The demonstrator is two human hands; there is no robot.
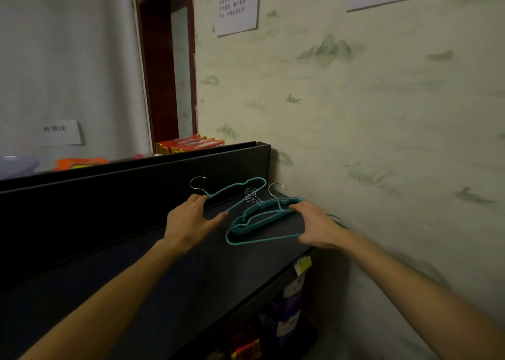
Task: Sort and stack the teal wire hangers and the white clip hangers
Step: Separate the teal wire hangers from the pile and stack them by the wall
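One teal wire hanger (240,187) with a silver hook is held up over the dark shelf top (153,264), pinched near its neck by my left hand (191,220). To its right lies a stack of several teal wire hangers (259,223), and my right hand (317,228) grips the stack's right end. A cluster of silver hooks (250,194) shows between the single hanger and the stack. No white clip hangers are in view.
A black back panel (136,179) rises behind the shelf top. The patterned wall (382,114) stands close on the right. Red boxes (191,144) and orange packets (79,163) sit beyond the panel. Packaged goods (289,305) fill the lower shelf.
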